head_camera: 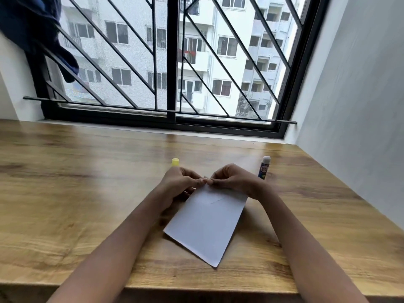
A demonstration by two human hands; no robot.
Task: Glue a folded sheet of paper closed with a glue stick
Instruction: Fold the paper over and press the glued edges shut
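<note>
From where I'm watching, the folded paper (207,224) lies under both hands. Left hand (181,182) and right hand (231,180) are curled, fingertips pinching its far edge, pressing it shut I reckon. Uncapped glue stick (264,167) stands just past the right hand, yellow cap (175,162) past the left. Next: recapping.

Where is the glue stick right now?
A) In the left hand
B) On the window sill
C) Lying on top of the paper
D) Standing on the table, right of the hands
D: the glue stick stands upright on the table, just beyond the right hand, while both hands pinch the far edge of the paper; the left hand holds no stick.
</note>
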